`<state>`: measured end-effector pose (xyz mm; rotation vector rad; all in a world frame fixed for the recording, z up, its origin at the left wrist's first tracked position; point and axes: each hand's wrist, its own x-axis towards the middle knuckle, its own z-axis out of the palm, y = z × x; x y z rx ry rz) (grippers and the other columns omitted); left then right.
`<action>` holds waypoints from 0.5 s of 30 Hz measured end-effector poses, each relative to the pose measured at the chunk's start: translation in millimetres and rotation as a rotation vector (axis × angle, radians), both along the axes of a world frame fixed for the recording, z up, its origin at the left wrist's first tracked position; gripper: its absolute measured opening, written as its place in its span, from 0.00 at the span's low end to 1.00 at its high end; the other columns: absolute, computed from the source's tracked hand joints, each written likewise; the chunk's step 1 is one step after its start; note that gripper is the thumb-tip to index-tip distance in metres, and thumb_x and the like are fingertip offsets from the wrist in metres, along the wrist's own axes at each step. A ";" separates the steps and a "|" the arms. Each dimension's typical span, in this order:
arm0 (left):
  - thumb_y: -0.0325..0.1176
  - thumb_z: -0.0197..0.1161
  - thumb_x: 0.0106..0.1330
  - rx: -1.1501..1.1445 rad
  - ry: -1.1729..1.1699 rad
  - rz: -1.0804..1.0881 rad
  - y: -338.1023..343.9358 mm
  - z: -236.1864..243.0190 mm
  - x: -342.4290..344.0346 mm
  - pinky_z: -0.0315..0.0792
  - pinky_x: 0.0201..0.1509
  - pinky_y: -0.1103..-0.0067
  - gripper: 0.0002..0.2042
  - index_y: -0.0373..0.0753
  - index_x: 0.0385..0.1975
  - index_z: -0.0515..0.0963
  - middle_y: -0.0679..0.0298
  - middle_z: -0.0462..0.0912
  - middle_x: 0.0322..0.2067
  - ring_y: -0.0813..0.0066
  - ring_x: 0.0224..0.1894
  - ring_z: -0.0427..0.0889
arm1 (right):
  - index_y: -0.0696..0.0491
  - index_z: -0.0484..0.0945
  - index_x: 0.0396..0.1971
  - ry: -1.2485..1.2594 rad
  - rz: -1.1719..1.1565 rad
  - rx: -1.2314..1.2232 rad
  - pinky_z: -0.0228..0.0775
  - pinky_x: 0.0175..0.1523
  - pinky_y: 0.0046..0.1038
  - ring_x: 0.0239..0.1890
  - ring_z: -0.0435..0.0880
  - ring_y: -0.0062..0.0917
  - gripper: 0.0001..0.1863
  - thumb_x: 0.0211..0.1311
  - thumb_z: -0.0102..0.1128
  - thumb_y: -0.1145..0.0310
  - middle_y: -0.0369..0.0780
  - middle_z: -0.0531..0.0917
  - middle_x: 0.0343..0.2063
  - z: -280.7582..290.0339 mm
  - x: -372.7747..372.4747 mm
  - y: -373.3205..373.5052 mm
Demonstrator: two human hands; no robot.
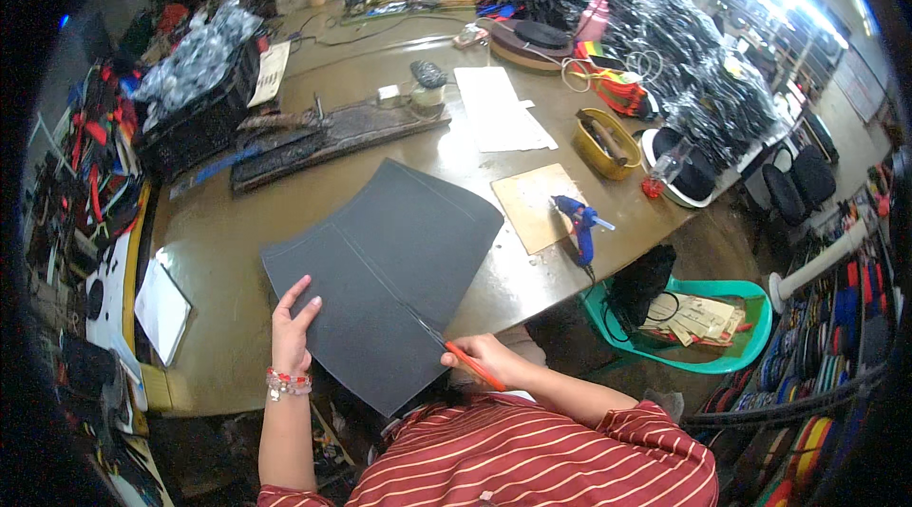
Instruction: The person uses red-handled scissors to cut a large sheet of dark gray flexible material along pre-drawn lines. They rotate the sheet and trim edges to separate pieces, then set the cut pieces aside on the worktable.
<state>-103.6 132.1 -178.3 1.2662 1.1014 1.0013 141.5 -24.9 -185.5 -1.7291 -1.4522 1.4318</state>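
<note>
We find the grey sheet [380, 269] lying at the table's [218, 250] near edge — left hand [290, 322] flat on it, fingers spread; right hand [489, 360] closed on orange-handled scissors [456, 352] cutting into its edge. Blue glue gun [578, 222] stands nearby.

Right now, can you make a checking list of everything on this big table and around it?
Surface: brown worktable, worn and shiny, mostly covered.
Job's things: dark grey sheet lying flat, a cut line running up its middle; orange-handled scissors at its near edge.
Clutter: blue glue gun beside a brown board, yellow bowl, white paper, black crate.
Grippers: left hand pressed flat on the sheet; right hand closed on the scissors.
Cables: black cord hanging from the glue gun off the table edge.
Surroundings: green basin on the floor, black chairs, another person seated at the far end.
</note>
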 end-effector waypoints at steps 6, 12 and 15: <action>0.23 0.62 0.50 0.746 0.279 0.165 -10.2 64.1 24.2 0.58 0.59 0.75 0.22 0.35 0.49 0.71 0.58 0.73 0.50 0.69 0.53 0.70 | 0.61 0.72 0.25 0.006 -0.138 0.309 0.62 0.27 0.29 0.19 0.68 0.24 0.25 0.54 0.55 0.49 0.44 0.71 0.14 13.9 5.9 -7.4; 0.23 0.61 0.50 0.858 0.391 0.132 -34.9 76.6 20.7 0.63 0.55 0.76 0.21 0.34 0.48 0.72 0.56 0.76 0.46 0.65 0.48 0.75 | 0.57 0.66 0.17 0.295 -0.156 0.178 0.56 0.18 0.22 0.13 0.64 0.16 0.24 0.58 0.52 0.49 0.34 0.67 0.10 -3.2 -3.1 -22.8; 0.27 0.62 0.50 0.550 0.753 0.004 -19.3 46.7 17.7 0.65 0.51 0.74 0.21 0.38 0.47 0.73 0.57 0.77 0.44 0.61 0.48 0.74 | 0.53 0.64 0.15 0.430 -0.217 -0.063 0.55 0.14 0.20 0.10 0.64 0.14 0.25 0.59 0.48 0.47 0.31 0.64 0.09 -20.5 -14.3 -21.2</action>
